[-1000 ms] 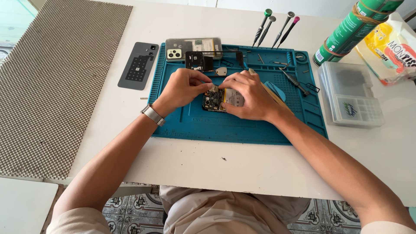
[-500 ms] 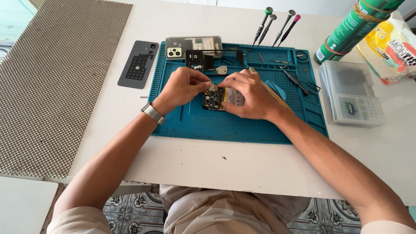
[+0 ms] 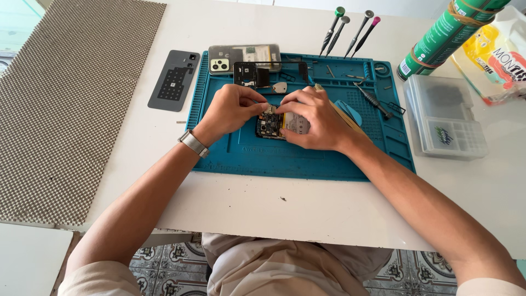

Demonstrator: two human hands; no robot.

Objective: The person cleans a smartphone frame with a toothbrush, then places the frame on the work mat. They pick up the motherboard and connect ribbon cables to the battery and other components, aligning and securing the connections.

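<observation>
An opened phone (image 3: 272, 126) with its circuit board and battery showing lies on a blue repair mat (image 3: 307, 159). My left hand (image 3: 230, 109) rests on the phone's upper left, fingers pinched over the board. My right hand (image 3: 315, 118) covers the phone's right side, its fingertips meeting the left hand's above the board. Something small and pale sits between the fingertips; I cannot tell what it is. A metal watch band (image 3: 193, 143) is on my left wrist.
A black camera frame part (image 3: 250, 75), a phone back cover (image 3: 243, 56) and a dark flat panel (image 3: 174, 80) lie at the mat's top left. Screwdrivers (image 3: 350, 26) stand behind the mat. Right: a clear parts box (image 3: 446, 116), a green can (image 3: 444, 33), a yellow bag (image 3: 493, 55). A studded mat (image 3: 66, 93) lies left.
Both hands stay over the phone; the fingertips have shifted only slightly.
</observation>
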